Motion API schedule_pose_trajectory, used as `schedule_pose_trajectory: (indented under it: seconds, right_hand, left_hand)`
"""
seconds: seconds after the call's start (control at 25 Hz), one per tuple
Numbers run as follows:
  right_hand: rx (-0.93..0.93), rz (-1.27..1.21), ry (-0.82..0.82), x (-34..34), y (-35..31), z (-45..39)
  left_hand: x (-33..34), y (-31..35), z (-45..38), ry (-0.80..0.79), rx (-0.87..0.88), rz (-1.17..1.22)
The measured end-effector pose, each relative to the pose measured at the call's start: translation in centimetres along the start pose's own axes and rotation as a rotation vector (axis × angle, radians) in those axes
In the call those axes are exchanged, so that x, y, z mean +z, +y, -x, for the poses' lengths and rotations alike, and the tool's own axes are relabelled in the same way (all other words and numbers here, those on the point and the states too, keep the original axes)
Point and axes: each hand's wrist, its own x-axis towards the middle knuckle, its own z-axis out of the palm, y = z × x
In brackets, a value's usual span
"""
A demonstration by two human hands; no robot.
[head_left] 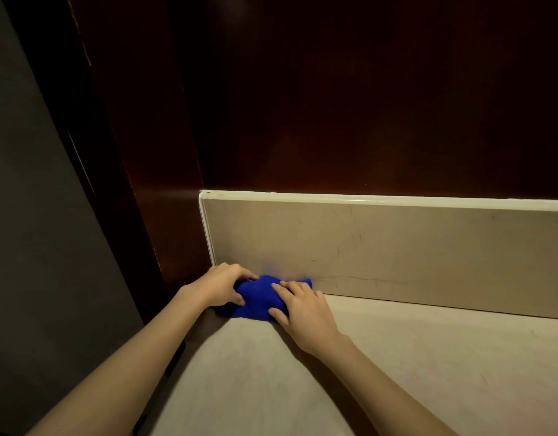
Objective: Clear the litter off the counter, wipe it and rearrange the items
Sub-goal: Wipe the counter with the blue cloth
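Counter (397, 372) wiping could falter: both hands, left (219, 286) and right (303, 309), press the bunched blue cloth (259, 298) at the 11 o'clock corner, where it may slip off the edge.

A dim domestic interior, likely a home or hotel room. A beige stone tabletop (397, 372) meets a matching upstand (381, 247) at its back. Above the upstand rises dark polished wood panelling (366, 105).
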Motion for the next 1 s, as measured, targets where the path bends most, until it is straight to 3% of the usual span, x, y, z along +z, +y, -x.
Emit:
schedule_pose_trajectory:
  seconds: [0.36,0.8,1.0]
  right_hand:
    - [0.026,0.036,-0.016,-4.5,8.4,5.2]
    - [0.298,-0.189,-0.030,-10.7,18.7,13.0]
    - [0.371,-0.182,-0.031,-11.5,20.0,14.4]
  left_hand:
    - [2.2,8.6,-3.3,0.057,0.181,-0.117]
    - [4.7,22.3,-7.1,0.127,0.387,-0.166]
    - [5.9,23.4,-6.3,0.216,0.417,-0.021]
